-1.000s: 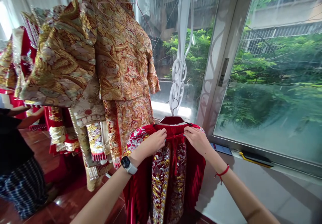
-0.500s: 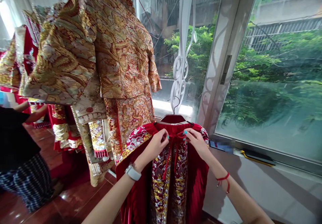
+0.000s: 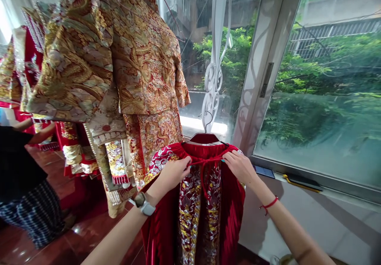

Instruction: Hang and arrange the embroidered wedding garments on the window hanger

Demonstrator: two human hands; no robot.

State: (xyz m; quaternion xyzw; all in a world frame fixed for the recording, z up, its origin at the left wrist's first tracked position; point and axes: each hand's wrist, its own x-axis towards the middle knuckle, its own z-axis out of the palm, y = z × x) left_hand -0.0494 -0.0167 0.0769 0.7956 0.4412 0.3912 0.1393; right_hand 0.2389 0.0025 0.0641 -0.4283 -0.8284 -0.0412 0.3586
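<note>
Having co-worker [image 3: 19, 165] in dark top and checked bottoms at far left, beside hanging garments [image 3: 73, 153]. Facing gold embroidered jacket [image 3: 145, 70]. Wearing watch [image 3: 146, 207] on left wrist. Pinching red cord [image 3: 204, 162] in left hand [image 3: 176, 172], fingertips pressed together. Facing red robe [image 3: 190, 221] between both arms, on hanger [image 3: 205, 138] before white scrollwork [image 3: 210, 106]. Gripping cord's other side in right hand [image 3: 239, 166], at robe's neckline, fingers curled in pinch. Wearing red bracelet [image 3: 270, 203] on right wrist, below window [image 3: 318, 130].
</note>
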